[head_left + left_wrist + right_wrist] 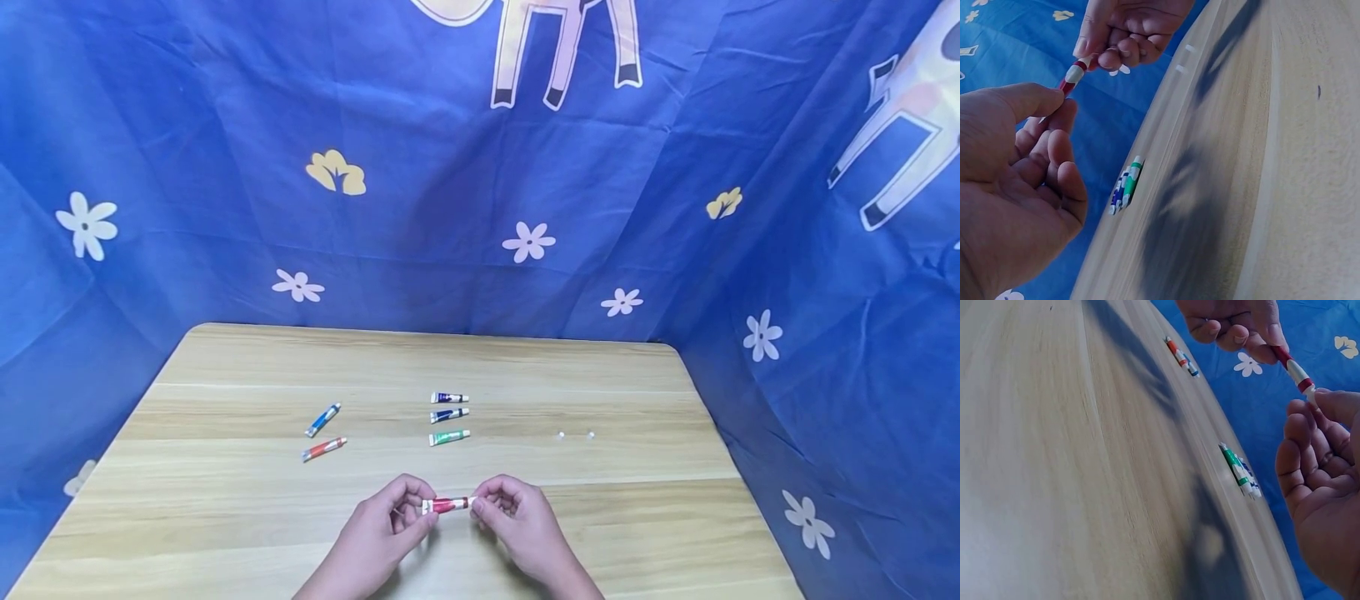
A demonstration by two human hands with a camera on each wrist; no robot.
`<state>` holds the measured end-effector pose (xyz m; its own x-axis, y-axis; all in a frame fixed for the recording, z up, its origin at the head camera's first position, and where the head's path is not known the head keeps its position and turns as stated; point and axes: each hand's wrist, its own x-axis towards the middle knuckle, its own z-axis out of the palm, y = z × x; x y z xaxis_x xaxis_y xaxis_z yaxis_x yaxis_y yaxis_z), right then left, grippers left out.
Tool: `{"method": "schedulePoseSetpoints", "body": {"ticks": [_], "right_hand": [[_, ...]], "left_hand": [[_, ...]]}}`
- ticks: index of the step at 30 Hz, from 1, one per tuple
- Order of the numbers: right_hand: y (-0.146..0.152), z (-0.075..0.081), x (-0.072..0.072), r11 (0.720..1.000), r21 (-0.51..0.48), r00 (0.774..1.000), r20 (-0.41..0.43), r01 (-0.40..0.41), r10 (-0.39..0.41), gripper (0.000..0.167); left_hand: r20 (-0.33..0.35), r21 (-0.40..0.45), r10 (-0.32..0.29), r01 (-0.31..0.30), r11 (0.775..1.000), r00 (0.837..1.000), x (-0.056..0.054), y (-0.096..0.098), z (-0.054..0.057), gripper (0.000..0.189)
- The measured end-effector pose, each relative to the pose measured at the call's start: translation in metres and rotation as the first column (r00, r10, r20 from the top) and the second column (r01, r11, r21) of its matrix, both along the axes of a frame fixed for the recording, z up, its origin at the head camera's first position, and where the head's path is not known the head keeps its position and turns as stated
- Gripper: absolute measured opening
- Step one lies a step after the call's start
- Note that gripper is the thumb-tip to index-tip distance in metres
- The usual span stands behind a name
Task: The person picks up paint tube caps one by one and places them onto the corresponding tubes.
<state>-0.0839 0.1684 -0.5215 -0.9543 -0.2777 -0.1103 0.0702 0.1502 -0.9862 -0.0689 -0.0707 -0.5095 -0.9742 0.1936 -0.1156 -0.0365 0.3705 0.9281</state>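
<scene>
A small red paint tube [447, 505] is held level above the near part of the table, between both hands. My left hand [386, 525] pinches its flat end between thumb and forefinger. At the other end, my right hand [521, 521] pinches the white cap, which its fingertips partly cover in the head view. Beyond the hands lie a green paint tube [449, 437], a dark blue tube [449, 415] and a purple-blue tube [450, 398], one behind another. Farther left are an orange-red tube [325, 450] and a bright blue tube [323, 420].
Two tiny whitish pieces, one on the left [561, 434] and one on the right [590, 434], lie on the wooden table [630, 533]. A blue patterned cloth [420, 250] hangs behind the table and along its sides.
</scene>
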Motion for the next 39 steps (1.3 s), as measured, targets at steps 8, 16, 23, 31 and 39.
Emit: {"method": "schedulePoseSetpoints", "body": {"ticks": [8,16,23,31,39], "right_hand": [[-0.002,0.0,-0.001,0.992,-0.122,0.998,0.067,0.023,-0.015,0.026],[-0.004,-0.004,-0.002,0.995,-0.087,0.997,0.071,0.042,-0.036,0.021],[-0.005,-0.011,-0.001,0.999,0.032,1.0,-0.009,0.013,-0.013,0.025],[-0.002,-0.011,0.0,0.999,0.048,0.999,-0.018,-0.025,0.026,0.035],[0.0,-0.012,0.0,0.999,-0.02,0.971,-0.239,-0.027,0.022,0.033]], "left_hand": [[0.051,0.006,0.015,-0.015,1.0,0.999,-0.001,0.0,0.0,0.021],[0.052,0.005,0.01,-0.01,1.0,0.999,-0.001,0.0,0.001,0.02],[0.031,0.027,-0.008,0.007,1.0,0.999,0.0,0.0,0.003,0.024],[0.028,0.012,0.006,-0.006,1.0,1.0,0.001,0.001,0.003,0.022],[0.056,0.031,0.013,-0.015,0.999,0.998,0.0,-0.001,0.004,0.022]]}}
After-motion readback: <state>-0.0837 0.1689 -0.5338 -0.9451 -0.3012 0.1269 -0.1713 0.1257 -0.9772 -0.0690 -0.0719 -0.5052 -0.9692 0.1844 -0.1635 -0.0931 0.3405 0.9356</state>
